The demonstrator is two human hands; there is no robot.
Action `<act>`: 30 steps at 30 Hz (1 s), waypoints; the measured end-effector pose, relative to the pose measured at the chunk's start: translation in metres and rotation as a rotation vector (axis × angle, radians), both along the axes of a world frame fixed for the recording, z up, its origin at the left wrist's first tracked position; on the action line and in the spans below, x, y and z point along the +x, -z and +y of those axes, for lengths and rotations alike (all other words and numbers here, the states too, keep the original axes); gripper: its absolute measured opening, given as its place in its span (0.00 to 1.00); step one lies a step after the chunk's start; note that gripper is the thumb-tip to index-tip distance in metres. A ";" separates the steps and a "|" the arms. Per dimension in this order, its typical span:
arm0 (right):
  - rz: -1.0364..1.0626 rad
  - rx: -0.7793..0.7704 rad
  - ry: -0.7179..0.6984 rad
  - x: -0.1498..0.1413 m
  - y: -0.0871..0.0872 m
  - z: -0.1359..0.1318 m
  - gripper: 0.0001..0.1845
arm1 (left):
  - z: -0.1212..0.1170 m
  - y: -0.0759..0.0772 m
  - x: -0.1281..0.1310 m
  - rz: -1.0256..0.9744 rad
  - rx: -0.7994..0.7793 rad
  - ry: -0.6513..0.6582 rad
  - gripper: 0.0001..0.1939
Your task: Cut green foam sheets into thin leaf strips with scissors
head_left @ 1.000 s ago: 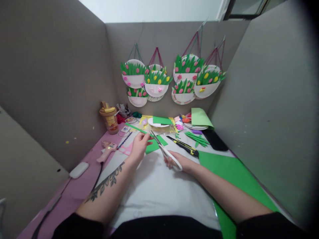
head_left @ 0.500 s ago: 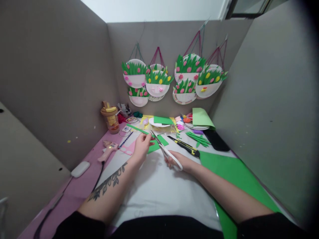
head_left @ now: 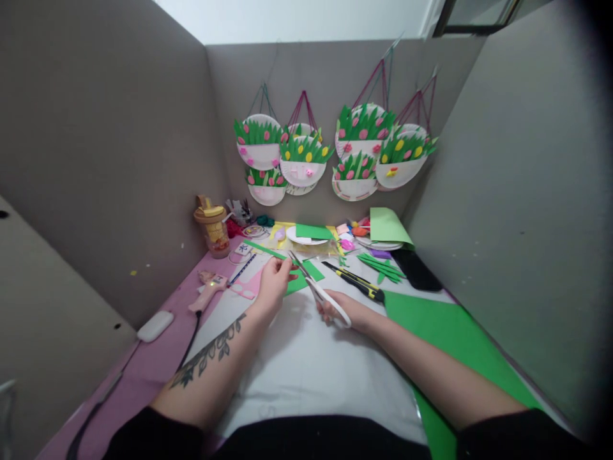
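Note:
My left hand is closed in a pinch on a narrow green paper strip, which runs out to the upper left beyond the fingers. My right hand grips a pair of white-handled scissors, blades pointing up and left to the left fingertips. The blades are slightly apart; whether they touch the strip is hard to see. Under the hands lies a green paper piece. A yellow-and-black utility knife rests just right of the scissors. Beyond it are several cut green paper leaves.
A large green sheet covers the right side, near a black phone. At left are a pink glue gun, a white case and a lidded cup. Paper-plate flower baskets hang on the back partition.
Almost nothing differs. My left hand has shifted very slightly, while the scissors and my right hand stay in place.

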State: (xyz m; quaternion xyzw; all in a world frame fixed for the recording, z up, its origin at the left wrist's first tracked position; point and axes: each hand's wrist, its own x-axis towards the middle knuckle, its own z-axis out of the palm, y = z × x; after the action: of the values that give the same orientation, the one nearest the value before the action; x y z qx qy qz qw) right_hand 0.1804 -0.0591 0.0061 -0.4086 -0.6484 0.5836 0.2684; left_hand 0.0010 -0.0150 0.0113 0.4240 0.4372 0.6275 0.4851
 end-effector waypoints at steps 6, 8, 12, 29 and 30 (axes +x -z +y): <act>-0.007 0.004 0.000 0.001 0.000 0.000 0.22 | 0.000 -0.001 0.000 0.001 -0.012 0.005 0.15; -0.009 0.006 0.004 0.002 0.000 0.001 0.22 | 0.001 0.000 -0.001 -0.005 -0.012 0.007 0.15; -0.014 -0.003 0.012 0.002 -0.001 0.000 0.20 | 0.002 0.001 -0.002 0.010 -0.002 0.016 0.15; -0.024 -0.017 -0.001 0.004 -0.004 -0.001 0.22 | 0.005 -0.001 -0.006 0.046 0.025 0.030 0.17; -0.024 -0.016 -0.003 0.004 -0.004 -0.001 0.22 | 0.005 -0.001 -0.006 0.048 0.030 0.031 0.17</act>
State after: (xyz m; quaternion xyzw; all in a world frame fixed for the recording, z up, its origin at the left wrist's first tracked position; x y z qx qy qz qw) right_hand 0.1841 -0.0600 0.0100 -0.4168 -0.6473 0.5842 0.2567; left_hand -0.0053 -0.0101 0.0124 0.4529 0.4329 0.6159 0.4777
